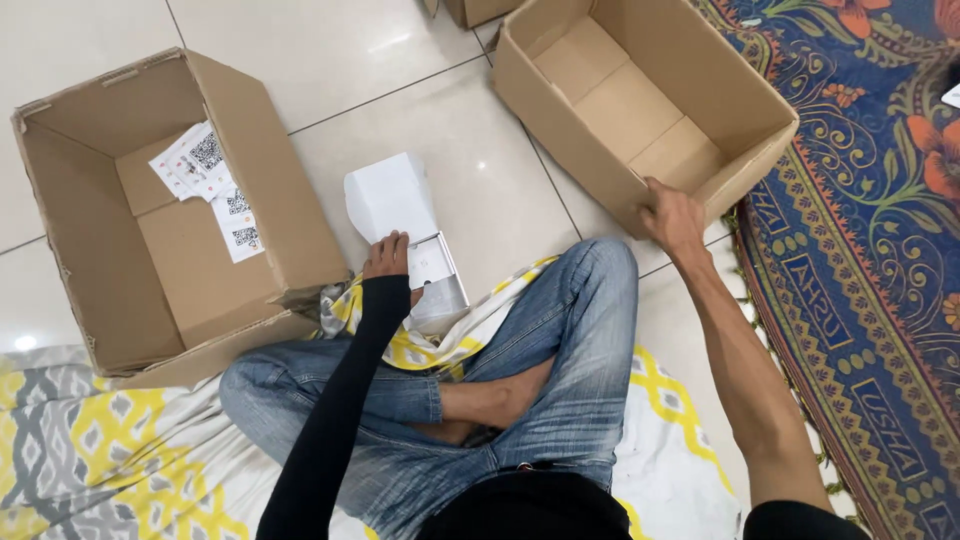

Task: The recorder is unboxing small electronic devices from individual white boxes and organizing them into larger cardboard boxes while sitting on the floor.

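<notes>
Far left: left carton point(150, 250), tipped on its side, mouth toward the camera, on the tile floor point(330, 60). Inside, three paper slips point(210, 185) printed with square codes, overlapping against the back panel.

Centre-left: one white box point(405, 235), lid flap raised, base resting against the patterned cloth point(120, 450). Left hand point(388, 256), in a black sleeve point(335, 420), fingers laid flat on the box's open edge; touching, not clenched.

Centre: crossed legs in jeans point(560, 370), seated on the yellow-grey-white cloth.

Right of centre: right carton point(600, 110), upright, open, empty inside. Right hand point(672, 215) closed on its near rim, fingers over the edge, arm bare.

Top edge: corner of a third carton point(478, 10), mostly out of frame. Cartons counted: three.

Far right: one rug point(870, 220), blue with orange flowers, carton's right corner over its border.
</notes>
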